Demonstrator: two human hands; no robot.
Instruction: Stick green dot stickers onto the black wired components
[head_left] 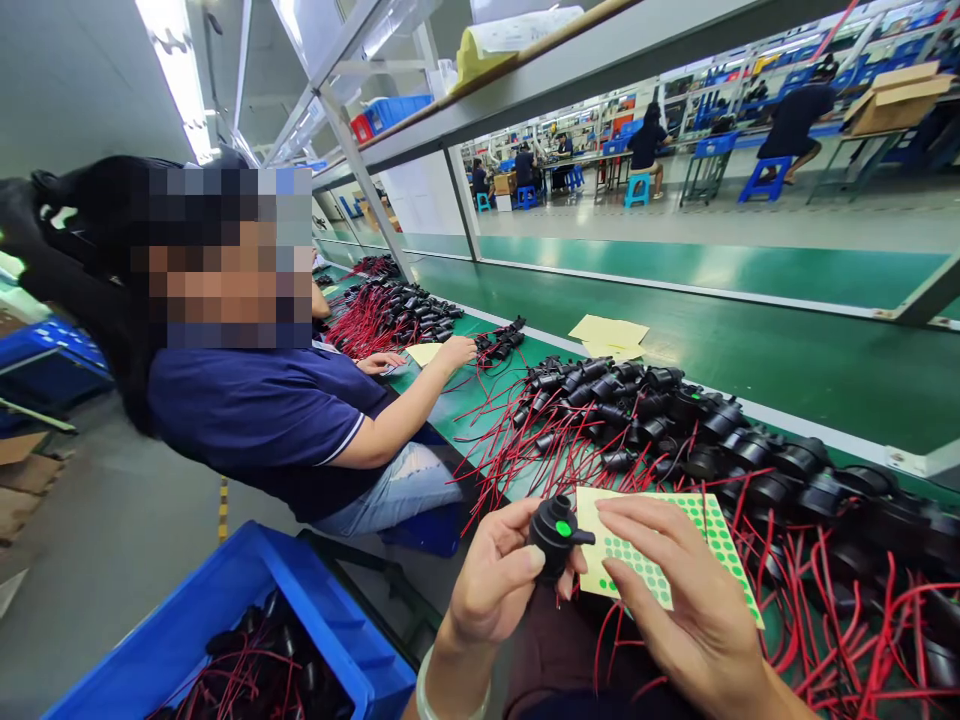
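Observation:
My left hand [495,575] is closed round a small black plastic part [555,535] with red wires hanging from it and a green dot sticker on its top. My right hand [686,600] lies just right of it, fingers stretched over a pale yellow sheet of green dot stickers [660,535], index finger pointing toward the part. A long heap of the same black parts with red wires [675,430] covers the green bench beyond the sheet.
A co-worker in a dark blue shirt sits close on my left, one hand [457,352] on parts further along the bench. A blue bin [247,620] of wired parts stands at lower left. Yellow sheets [609,332] lie on the green conveyor [750,340].

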